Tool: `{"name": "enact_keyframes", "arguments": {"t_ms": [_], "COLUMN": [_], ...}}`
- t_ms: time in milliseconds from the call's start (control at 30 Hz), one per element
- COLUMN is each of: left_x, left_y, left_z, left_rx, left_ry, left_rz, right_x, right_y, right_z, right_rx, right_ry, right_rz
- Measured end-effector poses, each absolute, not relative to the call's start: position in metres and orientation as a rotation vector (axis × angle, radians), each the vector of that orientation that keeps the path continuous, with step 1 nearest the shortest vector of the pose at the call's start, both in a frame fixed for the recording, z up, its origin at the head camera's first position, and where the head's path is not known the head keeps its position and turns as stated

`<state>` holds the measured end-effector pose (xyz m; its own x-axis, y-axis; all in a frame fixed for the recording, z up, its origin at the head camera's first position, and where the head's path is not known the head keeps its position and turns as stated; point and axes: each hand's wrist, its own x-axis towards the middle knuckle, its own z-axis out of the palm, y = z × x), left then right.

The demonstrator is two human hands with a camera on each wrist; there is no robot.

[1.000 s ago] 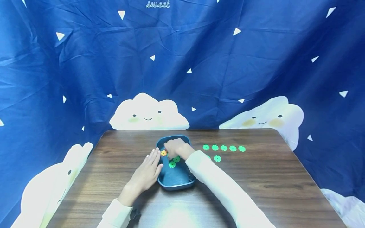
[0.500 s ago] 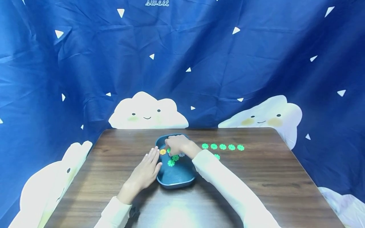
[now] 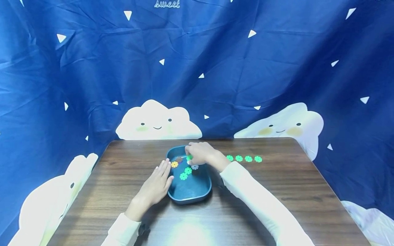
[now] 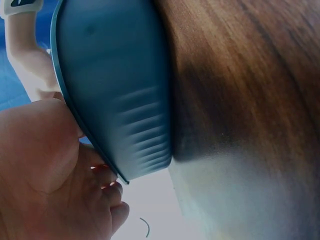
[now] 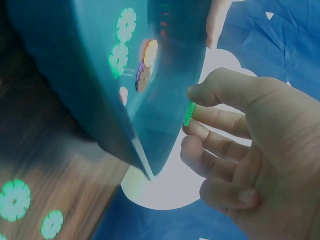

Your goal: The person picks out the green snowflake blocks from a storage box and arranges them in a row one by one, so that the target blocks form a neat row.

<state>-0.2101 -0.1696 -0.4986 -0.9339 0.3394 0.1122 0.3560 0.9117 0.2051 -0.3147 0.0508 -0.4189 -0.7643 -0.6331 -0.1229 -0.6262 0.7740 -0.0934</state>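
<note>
A dark blue tray (image 3: 191, 189) sits mid-table. It holds an orange flower disc (image 3: 174, 164), two green discs (image 3: 186, 173), a pale one (image 3: 194, 167) and a dark one. My right hand (image 3: 191, 155) hovers over the tray's far end and pinches a green flower disc (image 3: 189, 157). In the right wrist view the disc (image 5: 188, 114) sits edge-on between thumb and forefinger, beside the tray's wall (image 5: 75, 75). My left hand (image 3: 160, 180) lies flat on the table, straight fingers against the tray's left rim. The left wrist view shows that wall (image 4: 115, 90) close by my palm.
A row of several green flower discs (image 3: 244, 158) lies on the brown wooden table (image 3: 277, 191) right of the tray; some discs (image 5: 15, 200) show in the right wrist view. A blue cloth with white clouds (image 3: 157, 121) hangs behind and around the table.
My right hand has risen from the tray's middle and moved back and right, now pinching a green disc. The left hand stayed against the tray's rim.
</note>
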Motion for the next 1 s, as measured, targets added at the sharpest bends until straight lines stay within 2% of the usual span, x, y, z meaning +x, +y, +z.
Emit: {"name": "enact_keyframes", "arguments": {"t_ms": [1000], "left_x": [-0.209], "left_y": [-0.170], "left_z": [-0.501], "left_rx": [-0.561], "left_ry": [-2.959], "left_rz": [-0.368], "right_x": [-0.295], "right_y": [0.129], "right_z": [-0.408], "right_rx": [-0.974], "right_ry": [2.974], "right_rz": [-0.066]}}
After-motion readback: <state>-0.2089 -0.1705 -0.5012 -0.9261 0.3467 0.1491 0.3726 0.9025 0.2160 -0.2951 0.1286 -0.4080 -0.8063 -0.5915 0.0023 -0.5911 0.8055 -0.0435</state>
